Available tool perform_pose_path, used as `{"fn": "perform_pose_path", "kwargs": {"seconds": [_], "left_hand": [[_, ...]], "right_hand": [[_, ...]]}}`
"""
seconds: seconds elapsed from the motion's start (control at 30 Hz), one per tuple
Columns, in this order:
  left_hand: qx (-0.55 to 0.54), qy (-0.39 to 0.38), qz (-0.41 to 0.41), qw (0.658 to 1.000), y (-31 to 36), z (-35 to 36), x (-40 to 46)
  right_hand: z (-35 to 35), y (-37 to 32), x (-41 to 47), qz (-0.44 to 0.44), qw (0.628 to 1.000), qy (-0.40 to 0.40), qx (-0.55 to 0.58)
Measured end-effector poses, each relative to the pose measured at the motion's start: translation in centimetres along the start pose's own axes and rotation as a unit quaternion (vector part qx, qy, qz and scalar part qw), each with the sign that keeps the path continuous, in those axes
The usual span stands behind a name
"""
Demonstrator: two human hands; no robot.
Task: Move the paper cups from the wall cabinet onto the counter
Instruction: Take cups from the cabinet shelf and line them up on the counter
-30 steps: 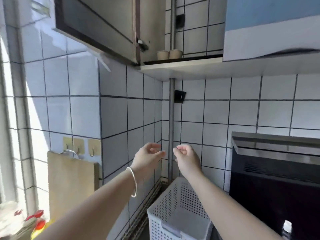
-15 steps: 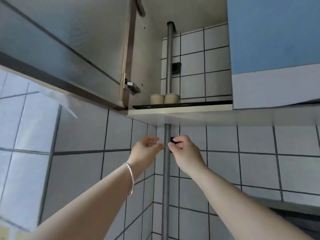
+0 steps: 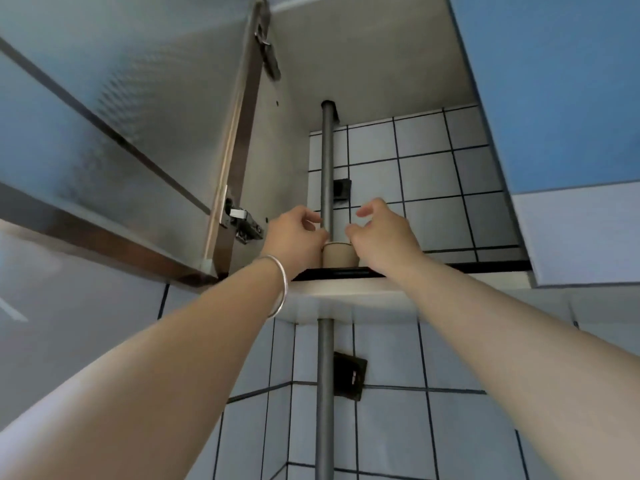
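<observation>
I look up into the open wall cabinet (image 3: 346, 292). A beige paper cup (image 3: 340, 254) stands at the front of its dark shelf liner, between my two raised hands. My left hand (image 3: 296, 239), with a silver bangle on the wrist, is just left of the cup, fingers curled and apart, holding nothing. My right hand (image 3: 379, 233) hovers at the cup's upper right, fingers spread and empty, and it hides whatever stands behind it. Neither hand clearly touches the cup.
The cabinet door (image 3: 114, 133) hangs open to the left, with its hinge (image 3: 242, 221) close to my left hand. A grey vertical pipe (image 3: 326, 168) runs through the cabinet just behind the cup. A blue cabinet front (image 3: 561, 98) borders the right side.
Both hands rose from below the cabinet's underside into the opening and now flank the cup. My view tilted further upward. The second cup seen earlier is now behind my right hand.
</observation>
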State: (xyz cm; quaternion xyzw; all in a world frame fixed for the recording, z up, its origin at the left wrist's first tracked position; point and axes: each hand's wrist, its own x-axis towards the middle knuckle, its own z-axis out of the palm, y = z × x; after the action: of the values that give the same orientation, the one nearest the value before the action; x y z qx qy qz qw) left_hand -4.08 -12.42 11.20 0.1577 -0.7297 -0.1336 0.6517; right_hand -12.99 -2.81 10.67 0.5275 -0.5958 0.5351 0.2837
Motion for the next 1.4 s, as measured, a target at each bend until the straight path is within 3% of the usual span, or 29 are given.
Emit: {"fn": "perform_pose_path", "kwargs": {"seconds": [0.2,0.33,0.47,0.87,1.1,1.27,1.4], "left_hand": [[0.141,-0.039,-0.012,0.989,-1.5,0.0,4.8],[0.197,-0.062,0.017,0.978,-2.1,0.2,5.9],[0.267,-0.136,0.022,0.954,-2.1,0.9,6.2],[0.357,-0.156,-0.045,0.920,-3.6,2.8,6.9],[0.300,-0.113,-0.020,0.947,-2.9,2.0,6.6],[0.151,-0.036,-0.001,0.988,-1.2,0.9,6.1],[0.028,0.023,0.013,0.999,1.0,-0.7,5.2]], "right_hand": [[1.1,0.0,4.9,0.099,0.985,-0.097,-0.098],[1.6,-0.9,6.4,0.094,0.955,-0.178,-0.217],[2.2,-1.4,6.3,0.103,0.927,-0.228,-0.278],[2.5,-0.5,6.0,0.109,0.929,-0.233,-0.264],[2.1,-0.7,6.0,0.121,0.948,-0.216,-0.201],[0.4,-1.2,6.2,0.175,0.963,-0.183,-0.092],[-2.0,-2.0,5.8,0.158,0.980,-0.122,0.004]]}}
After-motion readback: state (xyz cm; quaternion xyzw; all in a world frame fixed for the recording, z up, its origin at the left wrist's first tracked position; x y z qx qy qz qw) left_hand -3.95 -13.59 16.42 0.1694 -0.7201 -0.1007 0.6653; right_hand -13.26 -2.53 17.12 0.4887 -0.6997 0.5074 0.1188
